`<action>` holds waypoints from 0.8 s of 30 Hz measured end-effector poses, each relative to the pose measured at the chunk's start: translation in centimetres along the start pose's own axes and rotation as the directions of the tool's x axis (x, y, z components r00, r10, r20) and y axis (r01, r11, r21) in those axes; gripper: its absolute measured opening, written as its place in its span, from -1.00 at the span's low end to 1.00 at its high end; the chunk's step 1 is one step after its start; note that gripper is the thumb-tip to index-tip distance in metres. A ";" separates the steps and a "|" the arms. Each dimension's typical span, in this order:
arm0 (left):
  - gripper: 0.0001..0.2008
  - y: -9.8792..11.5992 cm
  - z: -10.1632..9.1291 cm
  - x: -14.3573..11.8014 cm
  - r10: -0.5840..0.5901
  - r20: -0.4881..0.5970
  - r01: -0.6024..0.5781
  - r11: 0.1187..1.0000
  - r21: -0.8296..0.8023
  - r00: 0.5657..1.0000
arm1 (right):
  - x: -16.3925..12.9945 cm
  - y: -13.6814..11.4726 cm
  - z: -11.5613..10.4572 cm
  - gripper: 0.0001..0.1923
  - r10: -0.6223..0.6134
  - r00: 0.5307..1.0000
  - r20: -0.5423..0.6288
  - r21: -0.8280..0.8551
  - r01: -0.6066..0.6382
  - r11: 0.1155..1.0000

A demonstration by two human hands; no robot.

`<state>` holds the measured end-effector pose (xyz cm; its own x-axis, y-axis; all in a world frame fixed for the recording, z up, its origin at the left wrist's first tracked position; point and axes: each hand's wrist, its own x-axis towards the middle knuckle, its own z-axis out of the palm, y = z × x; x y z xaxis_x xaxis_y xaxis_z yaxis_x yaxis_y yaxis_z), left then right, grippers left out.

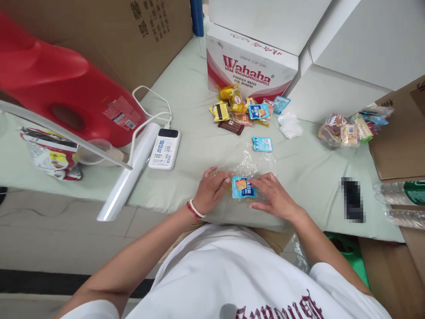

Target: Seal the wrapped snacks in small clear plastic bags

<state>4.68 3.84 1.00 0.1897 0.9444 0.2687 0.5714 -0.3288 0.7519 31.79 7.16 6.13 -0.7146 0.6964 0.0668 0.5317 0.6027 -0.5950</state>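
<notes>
A small blue snack packet (239, 191) with a food picture lies between my hands, at the table's near edge. Under and behind it spreads a crinkled clear plastic bag (247, 160). My left hand (212, 188), with a beaded bracelet at the wrist, is closed, thumb and fingers together on the left side of the bag. My right hand (275, 197) has its fingers spread; a fingertip touches the packet's top right, and the thumb points left just below it. Something yellowish shows by my left fingers, too hidden to name. Another blue packet (262, 144) lies just beyond the bag.
A pile of snack packets (237, 108) sits before the Wahaha carton (249, 66). Folded clear plastic (290, 126) and bagged snacks (343, 129) are to the right, above a pixelated dark object (353, 199). At left are a power bank (165, 149), a white roll (129, 175) and a red jug (73, 84).
</notes>
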 end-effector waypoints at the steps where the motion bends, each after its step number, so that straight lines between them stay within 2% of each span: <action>1: -0.71 -0.1 0.1 0.1 -0.035 -0.010 0.035 0.999 -0.021 0.999 | -0.8 0.2 0.5 -0.30 0.048 0.998 -0.029 -0.023 -0.049 0.999; 3: -0.70 -0.1 0.1 0.0 -0.099 -0.037 0.096 0.993 -0.067 0.994 | -1.9 0.9 1.1 -0.49 0.124 0.990 -0.067 -0.022 -0.126 0.992; 5: -0.69 -0.1 0.0 0.0 -0.159 -0.060 0.151 0.982 -0.112 0.986 | -2.6 1.4 1.2 -0.74 0.132 0.990 -0.051 0.029 -0.131 0.991; 6: -0.68 0.0 0.0 0.0 -0.180 -0.068 0.170 0.977 -0.129 0.981 | -2.7 1.6 1.0 -0.80 0.118 0.992 -0.043 0.062 -0.115 0.991; 12: -0.65 -0.4 0.1 0.4 -0.229 -0.097 0.221 0.972 -0.083 0.969 | -1.5 1.5 -0.7 -0.79 0.051 0.989 -0.142 0.216 -0.020 0.976; 15: -0.64 -0.8 0.1 0.5 -0.210 -0.160 0.206 0.978 -0.041 0.965 | -1.0 1.9 -0.4 -0.79 0.080 0.994 -0.078 0.232 -0.060 0.971; 18: -0.64 -1.0 -0.2 0.2 -0.155 -0.187 0.150 0.988 -0.040 0.970 | -1.4 2.6 0.4 -0.65 0.148 0.989 0.007 0.098 -0.148 0.984; 20: -0.64 -1.0 -0.4 -0.1 -0.153 -0.181 0.146 0.988 -0.052 0.972 | -2.1 2.9 0.6 -0.72 0.173 0.983 0.068 0.061 -0.177 0.982; 22: -0.63 -1.2 -0.5 -0.4 -0.175 -0.175 0.167 0.984 -0.063 0.969 | -2.8 2.8 0.4 -0.80 0.156 0.984 0.089 0.072 -0.162 0.984; 24: -0.62 -1.4 -0.5 -0.6 -0.175 -0.173 0.165 0.984 -0.073 0.969 | -3.5 2.3 -0.3 -0.77 0.115 0.992 0.056 0.088 -0.120 0.989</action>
<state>3.35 3.71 0.12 -0.0540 0.9710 0.2329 0.5354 -0.1688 0.8276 35.67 6.22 4.76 -0.6730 0.7381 -0.0473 0.5717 0.4785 -0.6665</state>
